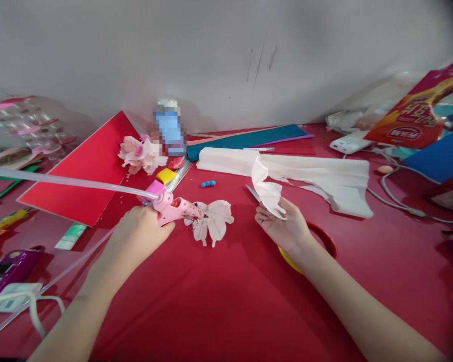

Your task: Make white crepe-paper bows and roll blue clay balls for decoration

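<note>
My left hand [141, 232] is wrapped round a pink glue gun [175, 207] with a long clear glue stick [60, 180] running off to the left. Its nozzle touches a pale pink paper flower [213, 221] lying on the red tablecloth [219, 296]. My right hand [285, 226] lies palm up to the right of the flower, fingers pinching a white crepe paper petal [270, 193]. Behind it stretches a folded strip of white crepe paper [317, 173].
A red card sheet [86, 166], a finished pink flower [139, 155], a blurred bottle [169, 128], yellow and pink blocks [166, 176], blue beads [208, 183], teal paper [249, 138], scissors [313, 241] under my right wrist, cables [400, 201] and a red bag [415, 118] at right.
</note>
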Available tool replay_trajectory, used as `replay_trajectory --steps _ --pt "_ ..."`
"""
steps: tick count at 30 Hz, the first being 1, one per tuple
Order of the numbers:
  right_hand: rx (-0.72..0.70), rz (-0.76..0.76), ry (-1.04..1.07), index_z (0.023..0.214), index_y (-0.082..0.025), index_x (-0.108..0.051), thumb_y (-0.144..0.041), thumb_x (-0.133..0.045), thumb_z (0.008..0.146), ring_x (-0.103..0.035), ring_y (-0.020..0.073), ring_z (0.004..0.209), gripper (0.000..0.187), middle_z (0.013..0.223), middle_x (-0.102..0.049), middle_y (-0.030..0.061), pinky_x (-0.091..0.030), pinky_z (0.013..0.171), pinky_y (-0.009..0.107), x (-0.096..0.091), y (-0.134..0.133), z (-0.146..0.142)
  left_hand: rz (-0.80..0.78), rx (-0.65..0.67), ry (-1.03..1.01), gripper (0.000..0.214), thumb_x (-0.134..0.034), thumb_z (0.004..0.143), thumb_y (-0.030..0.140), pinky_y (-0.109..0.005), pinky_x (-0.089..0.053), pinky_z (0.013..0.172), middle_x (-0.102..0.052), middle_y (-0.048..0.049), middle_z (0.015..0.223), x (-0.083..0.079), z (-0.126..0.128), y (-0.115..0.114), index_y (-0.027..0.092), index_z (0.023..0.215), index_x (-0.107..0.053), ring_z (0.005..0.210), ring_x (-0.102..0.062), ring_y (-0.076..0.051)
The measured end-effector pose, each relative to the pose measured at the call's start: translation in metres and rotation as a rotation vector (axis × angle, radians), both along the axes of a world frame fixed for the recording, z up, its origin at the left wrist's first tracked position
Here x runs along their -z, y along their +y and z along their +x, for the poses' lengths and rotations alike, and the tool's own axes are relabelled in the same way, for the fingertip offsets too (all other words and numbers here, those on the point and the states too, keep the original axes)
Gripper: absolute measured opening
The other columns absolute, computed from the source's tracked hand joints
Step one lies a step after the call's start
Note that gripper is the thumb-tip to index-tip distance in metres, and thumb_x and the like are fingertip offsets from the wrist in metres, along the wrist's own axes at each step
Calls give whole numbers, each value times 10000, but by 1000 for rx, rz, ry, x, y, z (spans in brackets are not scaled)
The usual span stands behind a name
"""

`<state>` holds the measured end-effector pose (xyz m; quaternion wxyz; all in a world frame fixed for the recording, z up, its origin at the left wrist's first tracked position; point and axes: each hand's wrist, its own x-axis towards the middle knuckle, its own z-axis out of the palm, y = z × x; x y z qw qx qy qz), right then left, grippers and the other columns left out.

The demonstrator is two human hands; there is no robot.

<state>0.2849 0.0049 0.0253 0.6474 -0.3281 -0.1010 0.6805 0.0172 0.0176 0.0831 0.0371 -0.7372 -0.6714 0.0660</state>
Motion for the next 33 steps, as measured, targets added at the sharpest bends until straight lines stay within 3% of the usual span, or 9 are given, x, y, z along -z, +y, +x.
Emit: replay_trajectory --steps 12,28,33 --pt "7 -24 -4 598 -177 -430 -111 -662 587 -304 43 458 242 516 -410 -76 -346 411 164 1 0 1 -19 -21 55 242 -418 764 334 -308 -383 547 -614 -107 682 2 1 -3 163 759 -589 673 -631 -286" --pt "-14 -4 -40 586 -199 -319 -106 -643 579 -297 48 443 337 527 -351 -80 -341 419 190 -2 -1 1 -66 -11 70 259 -390 795 287 -309 -412 557 -653 -128 727 -3 6 2 153 790 -612 702 -651 -289" --pt "-6 -16 -15 594 -201 -348 -104 -649 574 -303 53 455 317 538 -384 -76 -346 419 188 -2 -1 2 -46 -15 47 272 -385 796 266 -318 -400 554 -644 -131 730 -4 7 4 142 837 -623 711 -648 -301"
